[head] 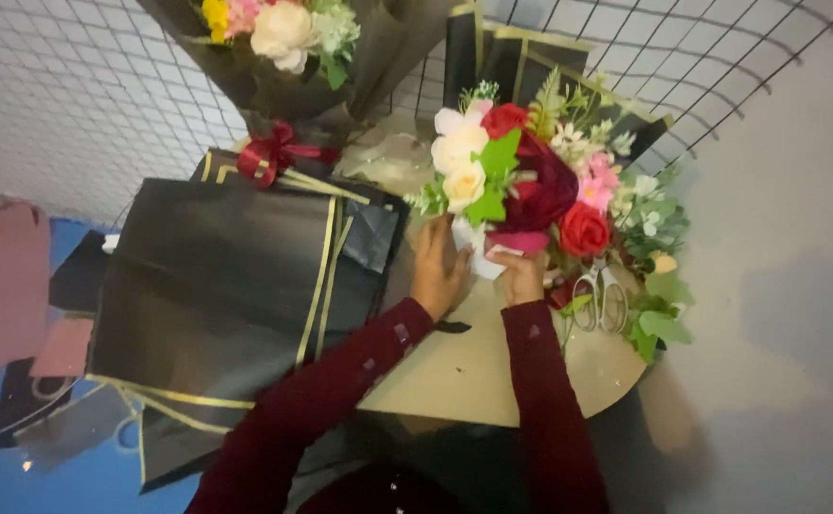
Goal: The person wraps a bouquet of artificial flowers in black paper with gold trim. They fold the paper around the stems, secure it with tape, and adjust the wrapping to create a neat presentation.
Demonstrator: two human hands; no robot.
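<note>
Left hand (438,269) gripped the bouquet (512,186) at its white-wrapped base | right hand (519,274) clasped the same base from the other side | bouquet stood over the round table (474,371), beside black wrapping sheets (226,286) | scissors (599,297) lay just right.

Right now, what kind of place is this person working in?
Probably a florist's or bouquet-making work corner. Both hands, left hand and right hand, hold a flower bunch over a round table, beside black wrapping sheets, scissors and a finished bouquet.
</note>
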